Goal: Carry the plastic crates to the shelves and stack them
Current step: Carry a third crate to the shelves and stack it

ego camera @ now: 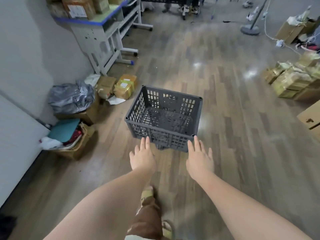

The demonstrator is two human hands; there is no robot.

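Reaching for crate, carry not begun.
Both hands, left (pixel 142 157) & right (pixel 199 159), flat-fingered, empty, by grey crate (pixel 162 116) on floor (pixel 225 118); no shelves visible.

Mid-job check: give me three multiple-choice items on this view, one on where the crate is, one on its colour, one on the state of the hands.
1. Where is the crate?
A. on the desk
B. on the wood floor ahead of the hands
C. on top of the cardboard boxes

2. What colour is the crate?
A. dark grey
B. bright red
C. white

3. How are the left hand and right hand?
A. both curled round the rim
B. one holds a box
C. both open, fingers straight, at the near wall

Key: 1 B, it sits on the floor planks; 2 A, the slatted walls are dark grey; 3 C, straight fingers reach the near side, with no grip yet.
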